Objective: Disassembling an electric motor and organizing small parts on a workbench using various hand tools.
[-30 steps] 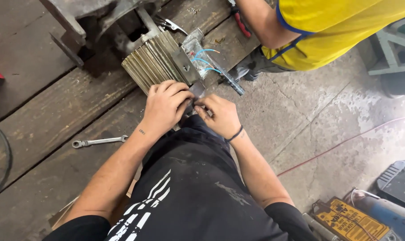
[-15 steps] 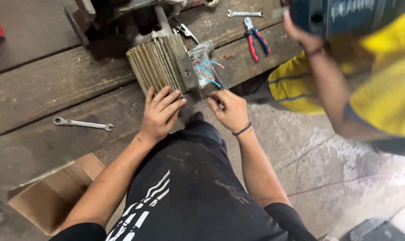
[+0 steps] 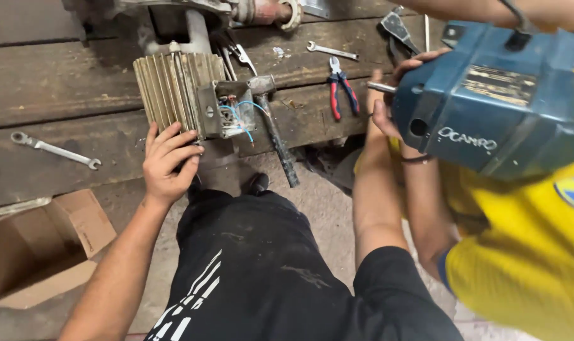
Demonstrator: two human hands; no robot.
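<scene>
Finned motor on bench edge, left hand spread loosely against its underside, gripping nothing; right hand on co-worker's blue tool, grip unclear; motor risked tipping off, exposed wires snagging.

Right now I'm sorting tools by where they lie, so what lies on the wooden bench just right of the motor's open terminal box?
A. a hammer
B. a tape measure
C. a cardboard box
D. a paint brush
A: a hammer lies with its head against the terminal box, handle slanting off the bench edge.
</scene>
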